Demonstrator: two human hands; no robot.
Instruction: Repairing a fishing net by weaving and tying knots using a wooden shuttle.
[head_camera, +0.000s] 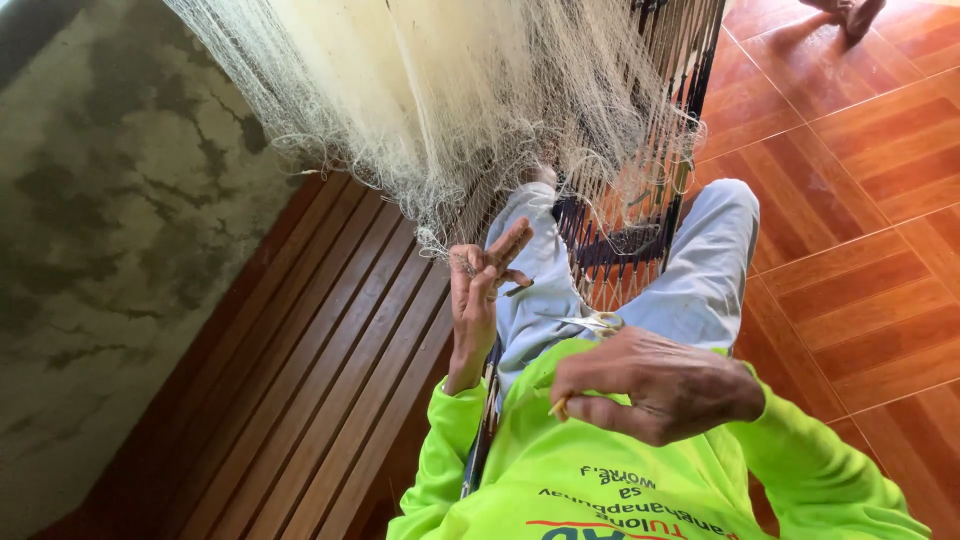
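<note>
1. The left hand (478, 282) is raised with its fingers (508, 243) spread fairly wide and straight, the net's lower fringe caught among them at the fingertips.
2. The fishing net (450, 90), pale and fine-meshed, hangs in a thick bunch directly above those fingers; its ragged bottom edge ends just at and around them.
3. The right hand (655, 385) is curled narrow, thumb and forefinger pinched on a small yellowish netting needle (557, 406) whose tip pokes out below the knuckles.
4. Scissors (598, 322) lie on the lap just above the right hand's knuckles, close but apart from them.
5. A dark-framed rack (690, 90) stands behind the net, beyond both sets of fingers.
6. To the outside of the left fingers runs a slatted wooden bench (320, 340), bare and open, bounded by a stained concrete wall (100, 220).
7. Beyond the right hand lies a tiled floor (870, 200) with free room.
</note>
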